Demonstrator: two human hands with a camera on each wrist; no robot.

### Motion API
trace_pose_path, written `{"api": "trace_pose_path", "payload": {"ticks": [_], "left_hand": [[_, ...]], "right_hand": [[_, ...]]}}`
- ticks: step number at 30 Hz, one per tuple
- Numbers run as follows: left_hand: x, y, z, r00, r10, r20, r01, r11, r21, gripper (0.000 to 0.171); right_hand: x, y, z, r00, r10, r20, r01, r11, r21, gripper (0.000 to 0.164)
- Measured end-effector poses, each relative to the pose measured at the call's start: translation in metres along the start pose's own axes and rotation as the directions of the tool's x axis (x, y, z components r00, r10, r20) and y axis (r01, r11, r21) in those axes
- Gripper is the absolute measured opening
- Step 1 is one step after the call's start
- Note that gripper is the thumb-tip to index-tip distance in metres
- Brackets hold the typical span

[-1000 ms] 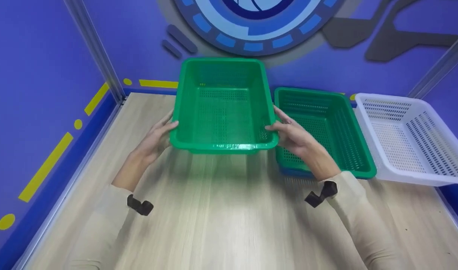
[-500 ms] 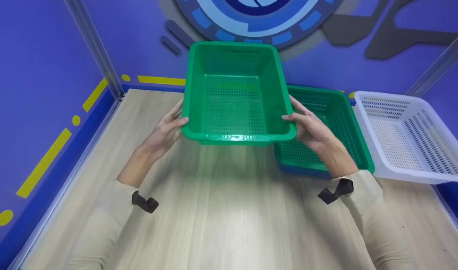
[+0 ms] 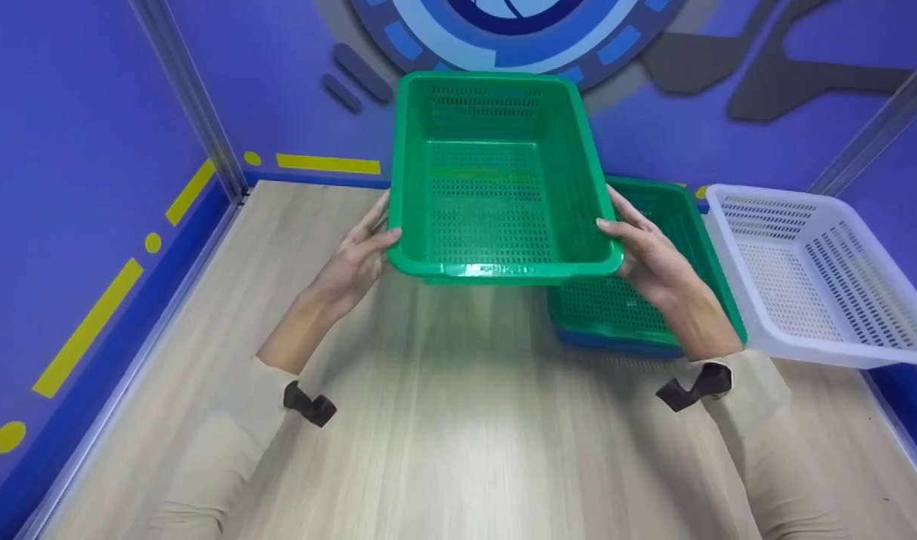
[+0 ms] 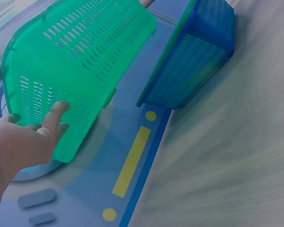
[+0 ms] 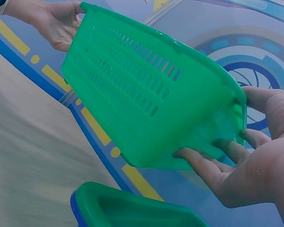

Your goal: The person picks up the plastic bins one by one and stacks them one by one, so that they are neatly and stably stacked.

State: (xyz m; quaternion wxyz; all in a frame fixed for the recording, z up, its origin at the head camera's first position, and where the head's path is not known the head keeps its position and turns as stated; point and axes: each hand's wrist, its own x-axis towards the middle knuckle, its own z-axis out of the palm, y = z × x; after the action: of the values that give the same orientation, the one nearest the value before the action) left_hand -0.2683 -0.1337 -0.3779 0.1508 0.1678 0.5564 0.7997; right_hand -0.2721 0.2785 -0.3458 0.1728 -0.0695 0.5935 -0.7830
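Observation:
A green slotted plastic basket (image 3: 485, 202) is held up off the table, its inside facing me and nothing in it. My left hand (image 3: 353, 262) grips its left side, thumb over the rim, fingers spread along the outer wall in the left wrist view. On the opposite side, my right hand (image 3: 657, 259) holds it the same way, with fingertips against the slotted wall (image 5: 132, 85) in the right wrist view. Behind and below its right side stands a second green basket (image 3: 699, 262), with blue showing beneath its rim. The raised basket partly hides it.
A white slotted basket (image 3: 792, 292) stands at the right, beside the second green one. The wood-grain table (image 3: 458, 435) runs up to a blue printed back wall (image 3: 293, 82). Metal posts (image 3: 196, 97) mark the enclosure's corners.
Both hands have carried the green basket up and to the right. It now overlaps more of the second green basket in the head view; the other baskets stay put.

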Motion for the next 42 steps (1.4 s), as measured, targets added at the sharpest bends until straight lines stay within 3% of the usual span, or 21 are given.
{"api": "trace_pose_path", "payload": {"ticks": [6,16,25,28,35,42], "left_hand": [[0.007,-0.002,0.011,1.000,0.010,0.013,-0.010,1.000,0.017,0.076],[0.012,-0.012,0.030,0.997,0.013,0.074,-0.014,1.000,0.006,0.077],[0.020,-0.020,0.048,0.987,-0.008,0.161,-0.008,0.995,0.095,0.079],[0.026,-0.024,0.057,0.982,0.000,0.190,-0.022,0.993,0.112,0.080],[0.036,-0.037,0.075,0.982,-0.016,0.189,-0.006,0.994,0.111,0.081],[0.051,-0.048,0.093,0.977,-0.003,0.212,-0.021,0.993,0.112,0.082]], "right_hand": [[-0.009,-0.003,-0.010,1.000,-0.010,-0.007,0.009,0.999,-0.045,0.065],[-0.027,0.001,-0.042,0.975,-0.150,0.161,0.155,0.988,-0.021,0.064],[-0.047,-0.003,-0.064,0.957,-0.127,0.261,0.161,0.981,-0.112,0.077],[-0.052,-0.003,-0.072,0.954,-0.144,0.264,0.171,0.982,-0.081,0.079],[-0.064,0.001,-0.090,0.962,-0.148,0.228,0.167,0.984,-0.064,0.080],[-0.080,0.000,-0.109,0.949,-0.223,0.222,0.231,0.973,-0.010,0.082]]}}
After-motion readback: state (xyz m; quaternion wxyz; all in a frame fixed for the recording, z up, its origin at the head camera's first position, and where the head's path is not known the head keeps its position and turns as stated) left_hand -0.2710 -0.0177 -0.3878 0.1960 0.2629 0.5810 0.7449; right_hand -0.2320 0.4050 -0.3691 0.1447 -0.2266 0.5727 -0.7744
